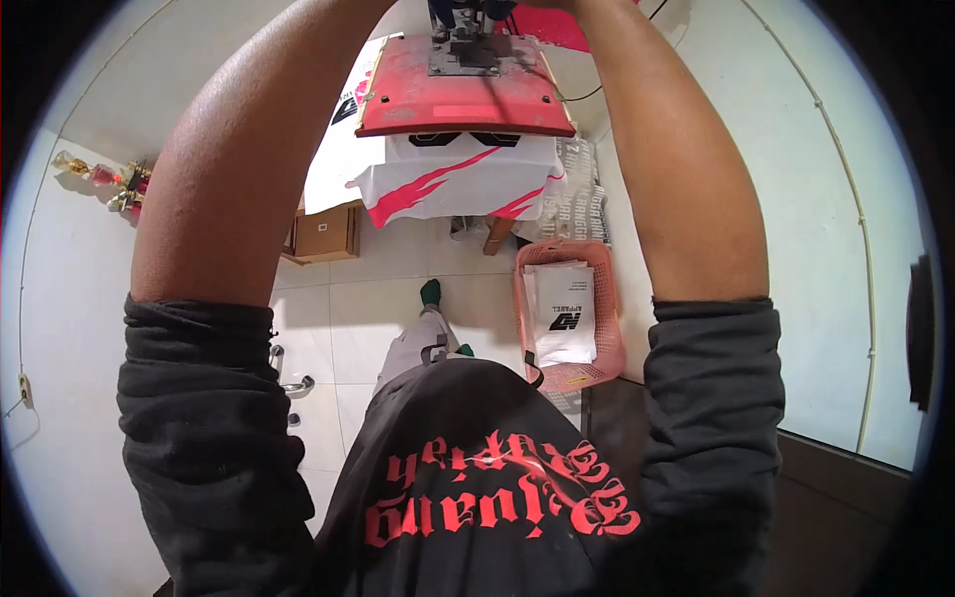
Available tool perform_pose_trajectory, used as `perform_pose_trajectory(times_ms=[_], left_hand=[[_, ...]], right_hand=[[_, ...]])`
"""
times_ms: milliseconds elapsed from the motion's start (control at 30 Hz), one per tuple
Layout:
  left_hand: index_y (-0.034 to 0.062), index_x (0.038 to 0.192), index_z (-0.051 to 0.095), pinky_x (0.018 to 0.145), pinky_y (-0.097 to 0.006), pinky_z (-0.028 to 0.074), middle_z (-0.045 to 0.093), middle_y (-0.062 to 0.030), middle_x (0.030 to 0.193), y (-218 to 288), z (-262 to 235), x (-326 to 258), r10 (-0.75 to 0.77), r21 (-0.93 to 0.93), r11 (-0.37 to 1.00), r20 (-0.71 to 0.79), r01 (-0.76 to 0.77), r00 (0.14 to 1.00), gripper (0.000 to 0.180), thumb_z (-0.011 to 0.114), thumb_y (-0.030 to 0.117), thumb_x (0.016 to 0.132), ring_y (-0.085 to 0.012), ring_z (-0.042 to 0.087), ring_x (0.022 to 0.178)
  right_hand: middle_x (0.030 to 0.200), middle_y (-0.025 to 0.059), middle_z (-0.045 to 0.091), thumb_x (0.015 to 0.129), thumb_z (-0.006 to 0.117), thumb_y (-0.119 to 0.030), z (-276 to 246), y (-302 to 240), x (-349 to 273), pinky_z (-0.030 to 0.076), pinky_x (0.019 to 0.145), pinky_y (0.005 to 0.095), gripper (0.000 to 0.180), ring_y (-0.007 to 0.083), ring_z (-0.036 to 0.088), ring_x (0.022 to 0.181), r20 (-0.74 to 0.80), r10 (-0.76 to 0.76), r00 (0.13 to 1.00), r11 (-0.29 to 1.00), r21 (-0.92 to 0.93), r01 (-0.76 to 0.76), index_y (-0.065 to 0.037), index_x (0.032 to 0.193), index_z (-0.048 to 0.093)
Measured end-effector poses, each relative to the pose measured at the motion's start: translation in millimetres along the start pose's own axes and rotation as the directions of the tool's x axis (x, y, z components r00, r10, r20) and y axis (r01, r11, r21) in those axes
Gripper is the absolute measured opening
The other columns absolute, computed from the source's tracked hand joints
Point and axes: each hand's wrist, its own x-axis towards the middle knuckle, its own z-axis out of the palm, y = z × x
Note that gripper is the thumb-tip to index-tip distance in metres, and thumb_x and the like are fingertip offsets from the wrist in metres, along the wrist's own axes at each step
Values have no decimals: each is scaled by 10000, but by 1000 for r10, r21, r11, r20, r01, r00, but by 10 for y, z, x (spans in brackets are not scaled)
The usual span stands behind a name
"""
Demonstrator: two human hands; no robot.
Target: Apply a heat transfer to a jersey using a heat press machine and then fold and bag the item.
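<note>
Both my forearms stretch up and forward past the top edge, so my hands lie out of the picture. Between my wrists stands a heat press with a worn red upper plate point(463, 99) and a metal mount point(466, 58) bolted on top. White fabric with red streaks and black print point(448, 179) hangs out at the front beneath that plate; the rest of it is covered. A white printed sheet or bag point(333, 164) lies to the left of the press. What my hands hold or touch cannot be seen.
Below the press, to the right, a pink plastic basket point(619, 338) holds white printed packages point(562, 310). A cardboard box point(326, 235) sits under the left side. Trophies point(104, 177) stand at far left. Printed bags point(577, 194) lie beside the press; dark furniture point(836, 517) is at lower right.
</note>
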Motion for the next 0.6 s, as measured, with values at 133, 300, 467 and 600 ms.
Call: perform_pose_trajectory(times_ms=[133, 300, 467, 600], left_hand=[[53, 902, 784, 703, -418, 568, 753, -190, 865, -50, 205, -136, -31, -90, 995, 57, 36, 998, 289, 714, 261, 714, -314, 725, 789], [15, 861, 750, 671, -429, 571, 733, -210, 801, -61, 523, -292, -18, -235, 972, -1, 17, 1000, 330, 783, 295, 690, -317, 711, 723], [21, 872, 753, 701, -444, 606, 751, -197, 827, 260, 641, -554, -113, -447, 874, 199, 193, 973, 270, 768, 256, 738, -298, 741, 711], [30, 1013, 753, 837, -503, 598, 756, -205, 1018, 182, 893, -769, -170, -145, 969, 189, 199, 967, 275, 699, 221, 823, -374, 739, 953]], right_hand=[[1012, 297, 716, 743, 714, -167, 147, -77, -183, 583, 840, 475, 288, 431, 730, 977, -12, 52, 999, 998, -44, -53, 28, 949, 763], [1048, 290, 720, 786, 725, -233, 298, -157, -452, 588, 867, 484, 329, 427, 723, 1015, 29, 85, 996, 993, -85, -82, 6, 1009, 761], [1028, 268, 731, 763, 727, -219, 490, -139, -727, 593, 857, 492, 304, 414, 733, 985, 39, 127, 991, 991, -34, -126, -36, 1002, 773], [998, 265, 735, 746, 712, -181, 874, -14, -970, 579, 860, 481, 279, 402, 728, 966, -198, -61, 978, 977, 188, 99, -38, 977, 773]])
